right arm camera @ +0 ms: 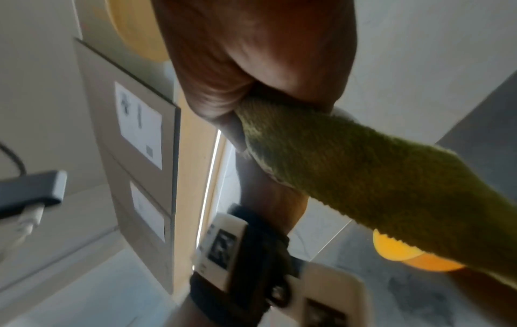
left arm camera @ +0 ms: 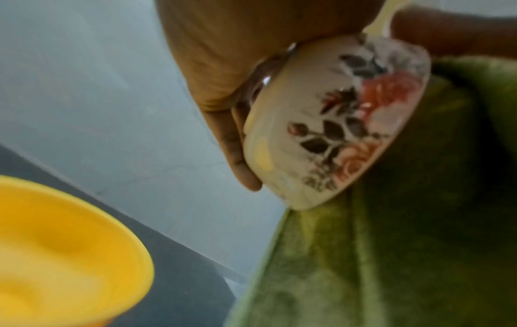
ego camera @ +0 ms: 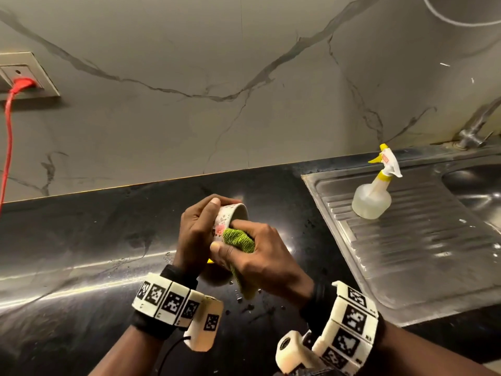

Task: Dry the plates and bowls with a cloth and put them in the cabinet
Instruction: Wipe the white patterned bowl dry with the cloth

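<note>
Frame centre: left hand (ego camera: pixel 199 229) fingers curled round tilted floral bowl (ego camera: pixel 230 217); right hand (ego camera: pixel 260 253) fingers grasping green cloth (ego camera: pixel 240 240) against bowl rim

Hands: two, a left hand (ego camera: pixel 199 234) and a right hand (ego camera: pixel 260 256)
Floral bowls: one floral bowl (ego camera: pixel 230 217)
Green cloths: one green cloth (ego camera: pixel 240 240)
Yellow bowls: one yellow bowl (left arm camera: pixel 64 250)
Spray bottles: one spray bottle (ego camera: pixel 375 189)
Sinks: one sink (ego camera: pixel 423 240)
Taps: one tap (ego camera: pixel 473 131)
Wall sockets: one wall socket (ego camera: pixel 25 74)
Red cables: one red cable (ego camera: pixel 8 137)
Wrist bands with markers: two
</note>
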Demonstrator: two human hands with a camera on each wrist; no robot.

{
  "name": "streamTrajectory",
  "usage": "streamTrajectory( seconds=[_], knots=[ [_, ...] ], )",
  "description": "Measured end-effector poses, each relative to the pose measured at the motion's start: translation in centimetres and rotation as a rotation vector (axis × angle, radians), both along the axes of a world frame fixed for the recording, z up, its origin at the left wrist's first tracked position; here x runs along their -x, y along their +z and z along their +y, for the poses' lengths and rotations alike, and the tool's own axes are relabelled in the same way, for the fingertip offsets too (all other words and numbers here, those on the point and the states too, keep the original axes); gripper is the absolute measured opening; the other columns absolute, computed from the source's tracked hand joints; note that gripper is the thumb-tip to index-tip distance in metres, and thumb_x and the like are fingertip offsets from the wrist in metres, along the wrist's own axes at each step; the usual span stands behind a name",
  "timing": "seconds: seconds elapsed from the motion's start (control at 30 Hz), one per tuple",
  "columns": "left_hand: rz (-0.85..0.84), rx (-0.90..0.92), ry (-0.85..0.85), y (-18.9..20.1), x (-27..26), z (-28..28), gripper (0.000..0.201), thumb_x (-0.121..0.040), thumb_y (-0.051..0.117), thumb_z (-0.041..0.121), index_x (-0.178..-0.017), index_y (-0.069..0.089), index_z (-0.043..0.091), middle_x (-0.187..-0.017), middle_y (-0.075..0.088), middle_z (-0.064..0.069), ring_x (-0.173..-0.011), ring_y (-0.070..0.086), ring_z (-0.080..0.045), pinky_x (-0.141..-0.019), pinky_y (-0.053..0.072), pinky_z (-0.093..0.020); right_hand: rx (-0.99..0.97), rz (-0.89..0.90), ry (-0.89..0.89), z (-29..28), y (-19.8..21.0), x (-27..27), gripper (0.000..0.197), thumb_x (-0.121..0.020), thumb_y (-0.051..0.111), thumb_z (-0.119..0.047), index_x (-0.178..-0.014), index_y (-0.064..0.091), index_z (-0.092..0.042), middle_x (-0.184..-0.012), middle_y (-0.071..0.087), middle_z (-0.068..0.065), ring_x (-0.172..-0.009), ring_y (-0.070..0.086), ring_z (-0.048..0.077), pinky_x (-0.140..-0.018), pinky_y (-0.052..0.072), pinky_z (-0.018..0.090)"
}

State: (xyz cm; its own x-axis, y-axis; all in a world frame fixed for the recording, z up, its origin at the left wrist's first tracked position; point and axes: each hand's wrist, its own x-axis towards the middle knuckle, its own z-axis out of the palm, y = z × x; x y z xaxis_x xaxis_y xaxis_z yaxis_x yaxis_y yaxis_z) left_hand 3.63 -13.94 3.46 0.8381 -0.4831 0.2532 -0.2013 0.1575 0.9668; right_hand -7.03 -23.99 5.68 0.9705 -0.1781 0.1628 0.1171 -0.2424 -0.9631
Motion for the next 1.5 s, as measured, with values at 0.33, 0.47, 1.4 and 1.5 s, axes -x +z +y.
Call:
streamTrajectory(
  seconds=[0.33, 0.47, 1.4, 1.5],
  knots=[
    [0.386, -0.014, -0.089, 1.5, -0.2, 0.3, 0.048, -0.083, 0.059, 0.056, -0.089, 0.071, 0.009, -0.090, 0.064, -0.023, -0.082, 0.060, -0.031, -0.072, 0.051, -0.037, 0.383, -0.287, -0.007, -0.6, 0.0, -0.6, 0.010, -0.084, 0.072, -0.018, -0.084, 0.065, -0.012, -0.082, 0.062, -0.006, -0.070, 0.055, 0.010, -0.062, 0.047, 0.029],
    [0.579, 0.002, -0.176, 1.3, 0.3, 0.0, 0.067, -0.086, 0.061, 0.054, -0.108, 0.062, -0.010, -0.092, 0.058, -0.028, -0.078, 0.055, -0.032, -0.063, 0.048, -0.032, 0.373, -0.164, -0.012, 0.8, -1.5, 0.3, 0.015, -0.080, 0.076, -0.024, -0.082, 0.064, -0.016, -0.077, 0.060, -0.009, -0.065, 0.053, 0.005, -0.060, 0.041, 0.017],
    [0.169, 0.036, 0.022, -0.6, 1.9, -0.4, 0.046, -0.091, 0.050, 0.032, -0.096, 0.065, -0.011, -0.077, 0.059, -0.026, -0.063, 0.058, -0.024, -0.054, 0.046, -0.025, 0.073, 0.019, -0.001, -0.2, -1.5, 0.4, 0.014, -0.088, 0.071, -0.025, -0.092, 0.073, -0.011, -0.081, 0.073, 0.000, -0.070, 0.068, 0.007, -0.063, 0.055, 0.022],
    [-0.087, 0.005, 0.061, -1.4, 1.4, 0.1, 0.040, -0.091, 0.045, 0.041, -0.096, 0.073, 0.014, -0.081, 0.069, -0.017, -0.069, 0.063, -0.037, -0.058, 0.049, -0.040, -0.016, 0.056, 0.024, -0.5, -1.2, 0.2, 0.020, -0.087, 0.071, -0.026, -0.099, 0.073, -0.010, -0.088, 0.075, 0.004, -0.079, 0.072, 0.016, -0.074, 0.060, 0.037]
  ],
)
